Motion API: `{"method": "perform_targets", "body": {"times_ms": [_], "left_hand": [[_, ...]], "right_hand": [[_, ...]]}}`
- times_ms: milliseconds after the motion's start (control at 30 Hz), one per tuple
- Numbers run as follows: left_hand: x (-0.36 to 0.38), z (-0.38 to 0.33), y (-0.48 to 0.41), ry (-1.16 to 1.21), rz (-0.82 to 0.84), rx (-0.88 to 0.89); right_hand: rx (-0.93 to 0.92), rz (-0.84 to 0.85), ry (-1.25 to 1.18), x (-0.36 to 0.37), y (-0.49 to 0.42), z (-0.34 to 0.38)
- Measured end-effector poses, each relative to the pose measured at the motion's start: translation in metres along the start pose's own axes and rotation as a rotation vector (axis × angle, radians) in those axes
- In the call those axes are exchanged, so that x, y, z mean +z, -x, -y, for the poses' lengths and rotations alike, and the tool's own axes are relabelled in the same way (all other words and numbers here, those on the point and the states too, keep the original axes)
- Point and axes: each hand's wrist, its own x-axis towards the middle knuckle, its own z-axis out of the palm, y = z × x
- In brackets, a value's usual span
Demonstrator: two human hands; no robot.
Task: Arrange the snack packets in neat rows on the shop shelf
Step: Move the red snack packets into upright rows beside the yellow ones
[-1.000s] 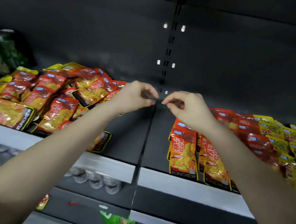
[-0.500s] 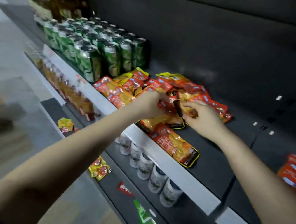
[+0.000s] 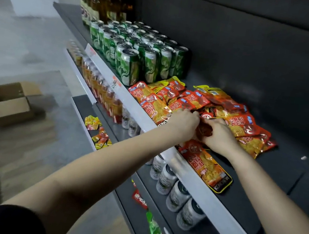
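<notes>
While outstretched, 2 hands [image 3: 184, 124] [image 3: 219, 137] around packets [image 3: 238, 124].

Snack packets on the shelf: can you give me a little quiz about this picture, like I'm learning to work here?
1. True or false: the left hand and right hand are both on the snack packets.
2. What stands beside the packets on the same shelf? A green cans B milk cartons C bread loaves
3. Fill in: the cardboard box on the floor is ____.
Key: 1 true; 2 A; 3 open.
</notes>
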Motion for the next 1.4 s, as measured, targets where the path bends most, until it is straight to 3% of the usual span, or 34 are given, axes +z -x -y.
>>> {"method": "perform_targets", "body": {"times_ms": [167, 300, 633, 767, 933, 1033, 1200, 1300, 1400], "left_hand": [[-0.006, 0.008, -0.004, 0.207, 0.065, -0.046], [-0.009, 0.018, -0.002, 0.448, -0.042, -0.139], [-0.008, 0.047, -0.005, 1.269, -0.213, -0.401], [-0.007, 0.057, -0.008, 1.546, -0.302, -0.474], [-0.011, 0.067, -0.008, 1.613, -0.277, -0.491], [-0.015, 0.06, -0.014, 1.633, -0.228, -0.432], [-0.019, 0.016, -0.036, 1.711, -0.042, -0.182], [-0.019, -0.028, -0.046, 1.638, 0.099, -0.016], [-0.015, -0.088, -0.043, 1.587, 0.275, 0.135]], "right_hand": [[0.068, -0.052, 0.071, -0.002, 0.004, -0.009], [0.057, -0.087, 0.018, -0.002, 0.007, -0.007], [0.139, -0.332, -0.773, 0.002, 0.007, 0.003], [0.127, -0.522, -0.959, -0.002, 0.004, 0.012], [0.201, -0.626, -1.357, -0.036, 0.0, 0.011], [0.236, -0.555, -1.657, -0.066, 0.008, 0.009], [0.32, -0.557, -1.819, -0.099, 0.041, -0.017], [0.336, -0.698, -1.917, -0.113, 0.079, -0.043], [0.354, -0.908, -1.867, -0.123, 0.132, -0.071]]}}
